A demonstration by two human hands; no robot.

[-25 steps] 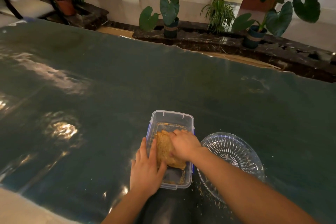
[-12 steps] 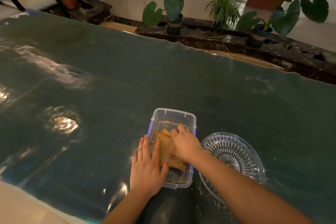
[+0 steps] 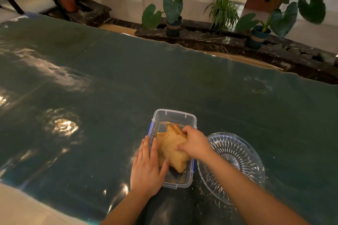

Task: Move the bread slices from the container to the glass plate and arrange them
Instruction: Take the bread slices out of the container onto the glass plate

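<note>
In the head view, a clear plastic container (image 3: 174, 117) with blue side clips sits low and just right of centre in the frame, on a dark green glossy table cover (image 3: 164, 82) that fills most of the picture. The right hand (image 3: 194, 143) reaches in from the lower right and pinches a stack of bread slices (image 3: 170, 147) between thumb and curled fingers; the slices are tilted, their far corners poking above the container's rim while the near end is still down inside it. The left hand (image 3: 147, 167) lies flat with fingers spread along the container's left wall, the thumb hooked over the rim toward the bread. Crumbs dot the container floor. Just to the right of the container, touching or nearly touching its right side, a cut-pattern glass plate (image 3: 237, 153) rests on the cover with only crumbs on it, partly crossed by the right forearm. More crumbs (image 3: 202, 191) lie on the cover between the plate and the container's near corner. Along the top of the frame, potted plants (image 3: 172, 5) stand on a dark stone ledge.
</note>
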